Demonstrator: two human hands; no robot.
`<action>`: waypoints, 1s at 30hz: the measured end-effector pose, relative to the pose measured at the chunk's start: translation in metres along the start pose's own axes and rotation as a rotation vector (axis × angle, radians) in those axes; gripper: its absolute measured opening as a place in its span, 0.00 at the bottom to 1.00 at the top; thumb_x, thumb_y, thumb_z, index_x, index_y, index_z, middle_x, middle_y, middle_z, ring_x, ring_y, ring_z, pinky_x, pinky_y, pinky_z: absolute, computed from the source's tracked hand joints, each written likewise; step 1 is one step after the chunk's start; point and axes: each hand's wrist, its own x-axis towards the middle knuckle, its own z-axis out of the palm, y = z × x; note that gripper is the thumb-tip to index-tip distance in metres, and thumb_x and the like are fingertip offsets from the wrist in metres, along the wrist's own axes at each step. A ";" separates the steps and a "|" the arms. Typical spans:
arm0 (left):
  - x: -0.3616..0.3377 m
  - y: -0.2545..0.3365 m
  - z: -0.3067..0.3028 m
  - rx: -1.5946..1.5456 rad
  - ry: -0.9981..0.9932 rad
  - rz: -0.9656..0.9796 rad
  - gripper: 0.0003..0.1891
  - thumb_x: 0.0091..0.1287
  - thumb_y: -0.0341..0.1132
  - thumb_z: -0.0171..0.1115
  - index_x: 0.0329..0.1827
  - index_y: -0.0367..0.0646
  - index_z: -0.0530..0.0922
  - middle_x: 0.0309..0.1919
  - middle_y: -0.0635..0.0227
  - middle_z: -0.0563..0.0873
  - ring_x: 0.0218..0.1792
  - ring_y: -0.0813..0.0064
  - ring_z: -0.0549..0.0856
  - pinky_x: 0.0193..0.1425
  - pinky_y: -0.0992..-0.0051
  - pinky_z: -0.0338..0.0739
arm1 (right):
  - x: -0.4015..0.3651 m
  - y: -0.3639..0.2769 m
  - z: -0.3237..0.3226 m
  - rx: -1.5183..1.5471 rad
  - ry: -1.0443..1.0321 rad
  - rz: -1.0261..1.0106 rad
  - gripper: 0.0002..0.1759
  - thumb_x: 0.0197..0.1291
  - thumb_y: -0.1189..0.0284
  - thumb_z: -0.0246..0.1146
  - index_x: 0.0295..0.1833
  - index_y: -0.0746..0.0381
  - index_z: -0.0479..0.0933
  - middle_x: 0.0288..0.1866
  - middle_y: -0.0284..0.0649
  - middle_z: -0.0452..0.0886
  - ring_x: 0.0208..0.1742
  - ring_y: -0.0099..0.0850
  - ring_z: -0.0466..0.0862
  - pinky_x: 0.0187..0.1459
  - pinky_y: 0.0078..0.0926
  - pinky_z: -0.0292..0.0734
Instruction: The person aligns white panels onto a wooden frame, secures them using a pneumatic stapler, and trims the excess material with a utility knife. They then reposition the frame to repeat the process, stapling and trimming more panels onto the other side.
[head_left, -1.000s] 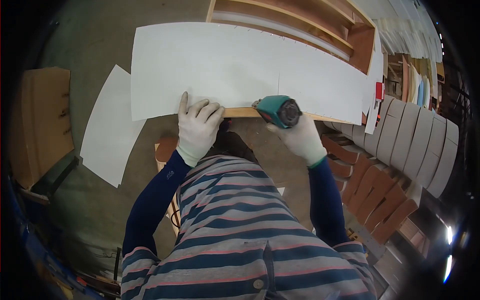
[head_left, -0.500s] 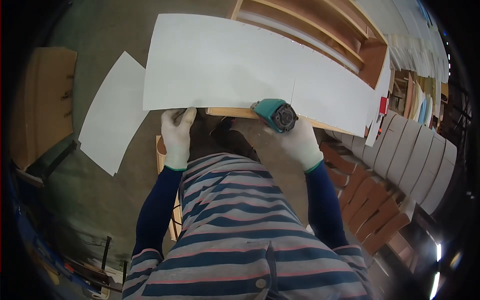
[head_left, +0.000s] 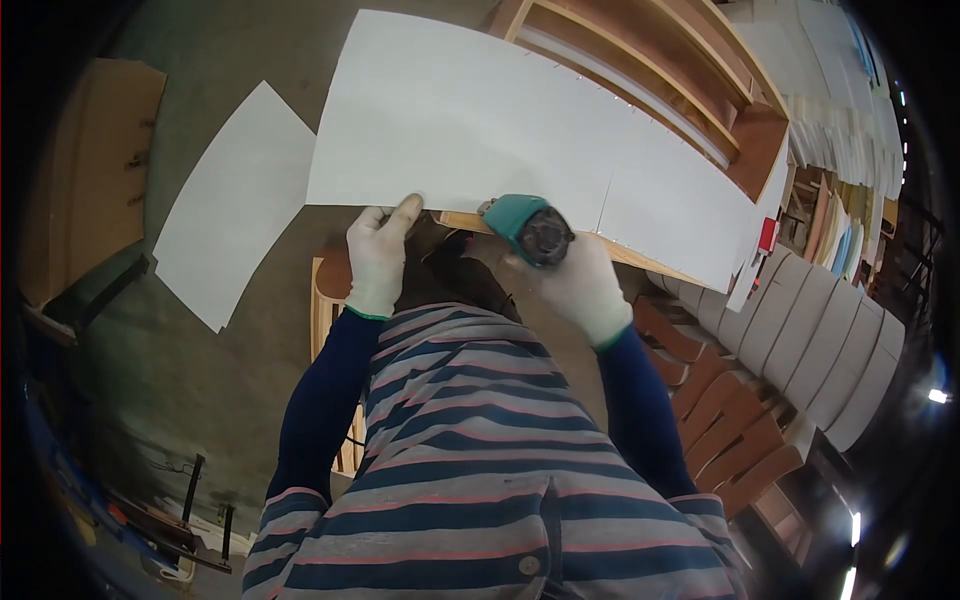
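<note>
My right hand [head_left: 585, 285], in a white glove, grips a teal nail gun [head_left: 522, 222], whose nose sits at the near edge of a large white sheet [head_left: 450, 120]. Under that edge shows the wooden frame [head_left: 650, 262] that the sheet lies on. My left hand [head_left: 380, 255], gloved too, pinches the sheet's near edge left of the gun, thumb on top and fingers below. A row of small marks runs along the sheet's far side. The handle of the gun is mostly hidden by my right hand.
A second white sheet [head_left: 235, 200] lies to the left on the floor. Beyond the large sheet are open wooden compartments [head_left: 640, 60]. Curved brown pieces [head_left: 730, 410] and bundled pale panels [head_left: 800, 320] stand at the right. A brown cardboard-like panel [head_left: 100, 180] is at far left.
The nail gun and my right hand have moved left along the sheet's near edge. My left hand still pinches that edge, now nearer the gun. The whole view has shifted slightly.
</note>
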 end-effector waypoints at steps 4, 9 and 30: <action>0.000 0.000 0.000 0.124 0.055 0.006 0.14 0.71 0.37 0.73 0.41 0.31 0.87 0.31 0.74 0.86 0.32 0.88 0.78 0.37 0.83 0.72 | -0.001 -0.003 0.001 -0.051 -0.031 -0.021 0.18 0.59 0.59 0.76 0.42 0.63 0.85 0.32 0.49 0.87 0.37 0.51 0.87 0.37 0.39 0.81; -0.004 0.007 0.003 0.131 0.037 0.025 0.14 0.71 0.37 0.72 0.41 0.30 0.86 0.32 0.73 0.85 0.33 0.87 0.78 0.38 0.82 0.73 | 0.004 -0.027 0.002 0.002 -0.013 -0.044 0.16 0.59 0.61 0.75 0.43 0.63 0.85 0.33 0.49 0.87 0.37 0.51 0.87 0.37 0.40 0.81; -0.042 0.071 -0.012 1.149 -0.604 0.196 0.18 0.67 0.42 0.69 0.52 0.37 0.87 0.48 0.51 0.89 0.50 0.51 0.88 0.56 0.63 0.82 | -0.016 0.010 -0.060 0.146 0.221 0.048 0.20 0.59 0.62 0.78 0.44 0.68 0.86 0.31 0.45 0.89 0.32 0.33 0.89 0.39 0.30 0.83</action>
